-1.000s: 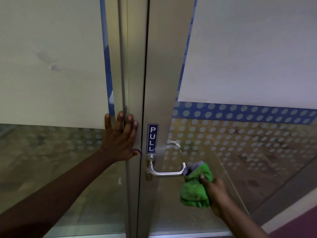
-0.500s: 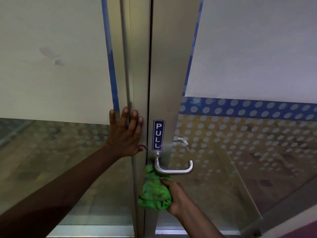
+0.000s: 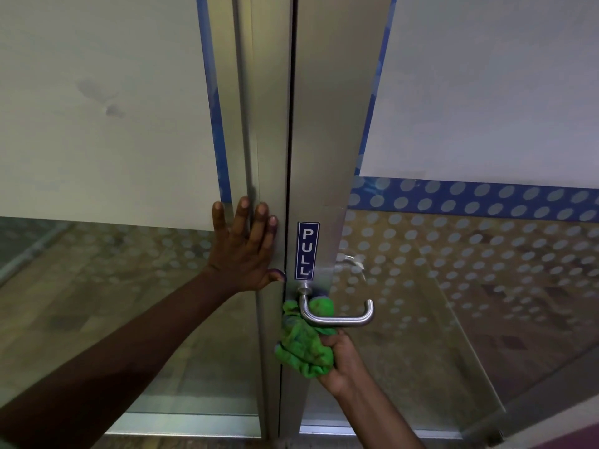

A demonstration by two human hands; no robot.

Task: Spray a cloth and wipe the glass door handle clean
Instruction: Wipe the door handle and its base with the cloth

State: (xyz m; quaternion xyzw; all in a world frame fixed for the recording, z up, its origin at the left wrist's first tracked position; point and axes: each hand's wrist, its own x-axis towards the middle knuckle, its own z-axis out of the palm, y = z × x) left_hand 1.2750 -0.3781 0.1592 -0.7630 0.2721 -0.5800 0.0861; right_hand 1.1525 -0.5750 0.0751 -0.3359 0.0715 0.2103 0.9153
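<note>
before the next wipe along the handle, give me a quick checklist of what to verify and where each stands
1. Cloth in grip: ok, the right hand is bunched around it.
2. Cloth touching the handle: ok, green fabric pokes up behind the bar at its door end.
3. Door steadied: ok, the left hand lies flat on the frame beside the PULL sign.
4. Free end of the handle unobstructed: ok, nothing sits on it.
5. Cloth damp from spraying: cannot tell.
6. Handle already clean: cannot tell, only a dull sheen shows.
</note>
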